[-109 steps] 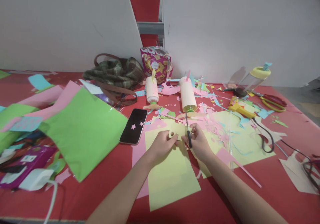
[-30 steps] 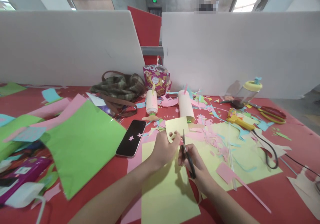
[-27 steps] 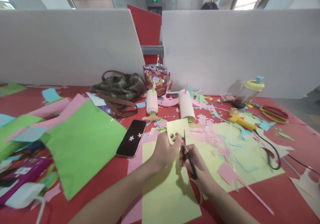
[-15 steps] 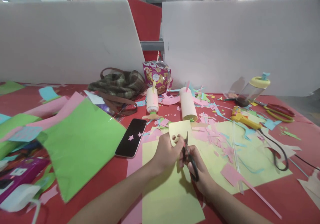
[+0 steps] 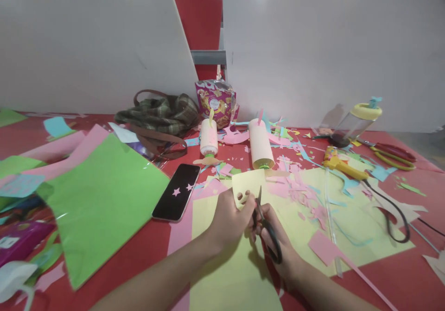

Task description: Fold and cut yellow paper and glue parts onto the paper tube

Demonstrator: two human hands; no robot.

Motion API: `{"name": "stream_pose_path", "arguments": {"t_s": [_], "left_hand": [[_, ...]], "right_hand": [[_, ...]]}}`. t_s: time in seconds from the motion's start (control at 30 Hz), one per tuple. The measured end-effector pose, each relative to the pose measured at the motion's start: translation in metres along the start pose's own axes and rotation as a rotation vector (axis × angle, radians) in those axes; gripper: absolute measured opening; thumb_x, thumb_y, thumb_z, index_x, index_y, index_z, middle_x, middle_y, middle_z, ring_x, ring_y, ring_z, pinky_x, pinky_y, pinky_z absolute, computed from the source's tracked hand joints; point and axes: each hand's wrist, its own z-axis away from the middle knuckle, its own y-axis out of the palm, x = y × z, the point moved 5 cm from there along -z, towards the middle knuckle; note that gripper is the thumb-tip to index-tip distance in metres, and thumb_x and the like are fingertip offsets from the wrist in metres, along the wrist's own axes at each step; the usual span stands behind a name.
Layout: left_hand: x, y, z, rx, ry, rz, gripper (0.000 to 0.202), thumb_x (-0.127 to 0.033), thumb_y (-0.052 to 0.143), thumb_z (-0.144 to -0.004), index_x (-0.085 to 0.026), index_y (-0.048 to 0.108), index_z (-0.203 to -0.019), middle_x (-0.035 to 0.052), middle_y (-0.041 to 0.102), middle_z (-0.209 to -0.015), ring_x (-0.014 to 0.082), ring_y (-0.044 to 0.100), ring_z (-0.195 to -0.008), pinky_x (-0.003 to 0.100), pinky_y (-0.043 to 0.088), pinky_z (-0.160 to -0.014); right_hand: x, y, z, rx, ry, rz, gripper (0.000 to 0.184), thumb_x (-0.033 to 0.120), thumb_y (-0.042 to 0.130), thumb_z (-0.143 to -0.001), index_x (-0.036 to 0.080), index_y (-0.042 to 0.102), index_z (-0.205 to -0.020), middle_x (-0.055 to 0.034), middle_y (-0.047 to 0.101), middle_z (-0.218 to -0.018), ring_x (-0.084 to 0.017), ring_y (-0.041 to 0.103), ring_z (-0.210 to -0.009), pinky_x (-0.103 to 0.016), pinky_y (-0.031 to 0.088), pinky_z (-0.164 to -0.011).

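Observation:
My left hand point(image 5: 226, 220) pinches a small pale yellow piece of paper point(image 5: 251, 181) and holds it up above the table. Fingers of my right hand point(image 5: 285, 251) are wrapped around black-handled scissors point(image 5: 274, 240), whose blades point up beside the paper's right edge. Whether the blades are touching the paper I cannot tell. Beneath both hands lies a large yellow sheet point(image 5: 229, 278) over a pink one. Just beyond them stand two paper-covered cylinders, a smaller one point(image 5: 208, 138) and a larger one point(image 5: 260, 145).
A phone point(image 5: 176, 193) with two pink stars lies left of my hands, beside a big green sheet point(image 5: 107, 204). Rightward are a yellow glue gun point(image 5: 344, 166), red-handled pliers point(image 5: 394, 151) and a clear jar point(image 5: 356, 123). Paper scraps, a snack bag point(image 5: 216, 102) and white panels point(image 5: 313, 56) stand behind.
The view has tipped slightly downward. Both hands keep their hold on the paper and scissors; the scissors' handles have swung a little lower and to the right.

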Motion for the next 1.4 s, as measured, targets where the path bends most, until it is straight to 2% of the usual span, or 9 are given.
{"name": "stream_pose_path", "arguments": {"t_s": [0.37, 0.77, 1.13, 1.4], "left_hand": [[0.001, -0.003, 0.001, -0.101, 0.062, -0.075, 0.028, -0.023, 0.044, -0.075, -0.017, 0.037, -0.048, -0.0056, 0.043, -0.037, 0.0061, 0.042, -0.033, 0.016, 0.033, -0.037], [0.014, -0.002, 0.006, -0.205, 0.014, -0.043, 0.024, -0.024, 0.045, -0.073, -0.018, 0.035, -0.052, -0.0043, 0.040, -0.044, 0.0082, 0.042, -0.041, 0.018, 0.036, -0.043], [0.014, -0.002, 0.006, -0.227, -0.019, -0.003, 0.024, -0.025, 0.046, -0.071, -0.019, 0.032, -0.054, -0.0045, 0.040, -0.045, 0.0074, 0.041, -0.039, 0.018, 0.036, -0.039], [0.011, 0.001, 0.005, -0.125, 0.008, 0.044, 0.026, -0.027, 0.044, -0.074, -0.017, 0.038, -0.051, -0.0049, 0.042, -0.039, 0.0077, 0.044, -0.033, 0.018, 0.037, -0.036]], "right_hand": [[0.001, 0.000, -0.001, -0.023, 0.006, -0.035, 0.029, 0.047, 0.046, -0.076, 0.021, 0.035, -0.079, 0.0028, 0.037, -0.068, -0.011, 0.032, -0.060, -0.025, 0.028, -0.057], [-0.005, 0.000, 0.001, -0.027, 0.017, 0.043, 0.027, 0.047, 0.045, -0.077, 0.022, 0.034, -0.078, 0.0023, 0.036, -0.068, -0.011, 0.032, -0.058, -0.023, 0.030, -0.052], [-0.005, 0.001, 0.000, -0.058, 0.041, 0.047, 0.030, 0.049, 0.046, -0.075, 0.023, 0.033, -0.077, 0.0035, 0.037, -0.066, -0.009, 0.031, -0.054, -0.022, 0.029, -0.047], [-0.001, 0.001, -0.001, -0.033, -0.010, -0.014, 0.029, 0.048, 0.046, -0.075, 0.022, 0.034, -0.078, 0.0025, 0.038, -0.068, -0.011, 0.034, -0.060, -0.025, 0.031, -0.055]]}}
